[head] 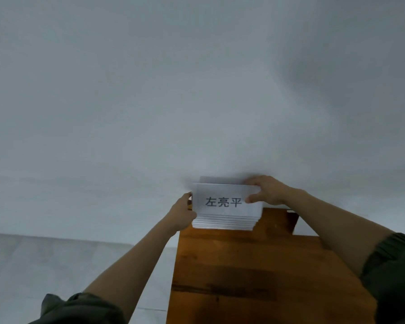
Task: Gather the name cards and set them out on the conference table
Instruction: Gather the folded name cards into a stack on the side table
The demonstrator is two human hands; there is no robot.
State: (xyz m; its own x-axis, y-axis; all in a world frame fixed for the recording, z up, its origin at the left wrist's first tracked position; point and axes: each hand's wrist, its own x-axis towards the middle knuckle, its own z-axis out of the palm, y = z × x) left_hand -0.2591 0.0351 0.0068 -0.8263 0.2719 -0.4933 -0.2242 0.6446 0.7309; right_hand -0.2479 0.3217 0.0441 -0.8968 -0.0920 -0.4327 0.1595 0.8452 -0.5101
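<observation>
The cards (225,203), a thick stack with a printed one facing out, sit toward 5 o'clock in view, at the far end of the bench (255,265). I cannot tell whether they rest on it. This looks like the gathering step. Next, the stack needs a firm squeeze from both sides so nothing slips, then carrying to the conference table, which is out of view. The left hand (181,216) grips the stack's 9 o'clock edge. The right hand (269,191) pinches its 2 o'clock corner, thumb in front. Both arms reach forward.
</observation>
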